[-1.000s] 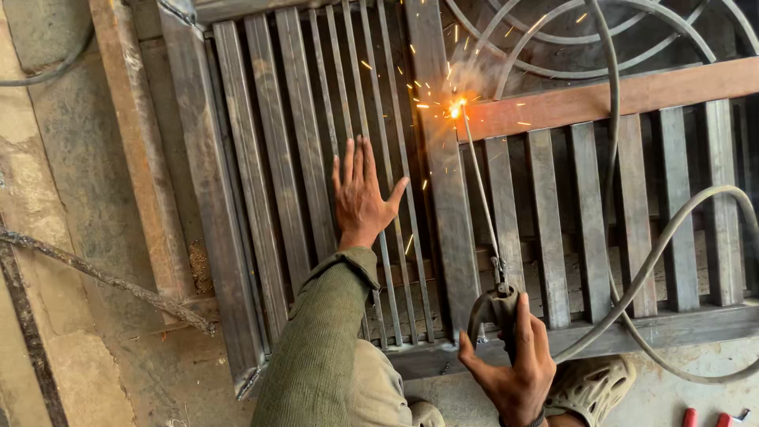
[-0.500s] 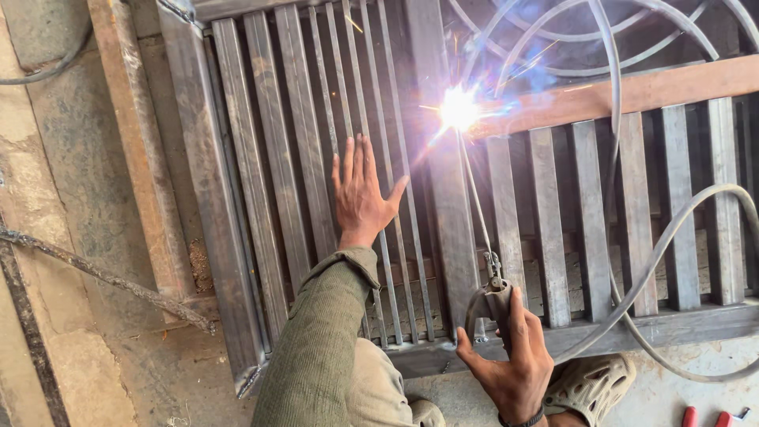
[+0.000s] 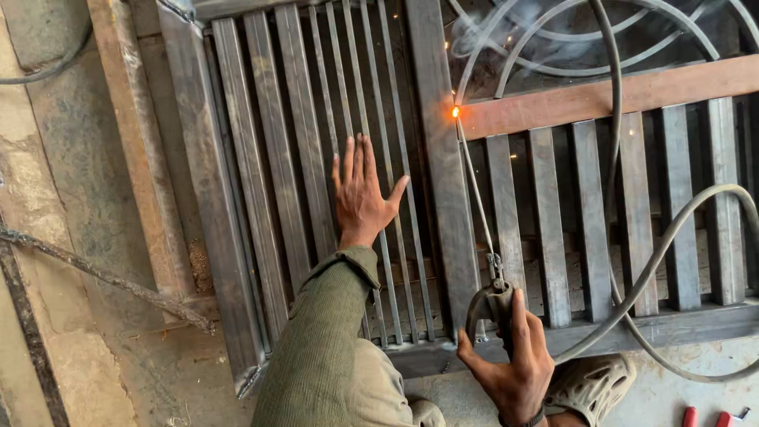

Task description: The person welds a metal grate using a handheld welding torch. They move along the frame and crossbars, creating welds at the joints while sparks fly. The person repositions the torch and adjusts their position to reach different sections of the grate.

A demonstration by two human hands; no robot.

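A heavy, rigid steel gate (image 3: pixel 443 198) lies flat under the left hand (image 3: pixel 362 194), which rests open-palmed on its thin bars, while the right hand (image 3: pixel 514 368) grips the electrode holder (image 3: pixel 490 304) by its handle, the slender, likely brittle welding rod (image 3: pixel 473 190) glowing at the rusty crossbar (image 3: pixel 601 96).

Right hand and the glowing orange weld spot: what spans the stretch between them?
In the head view, a thin welding rod runs from the electrode holder in the right hand to the glowing orange weld spot.
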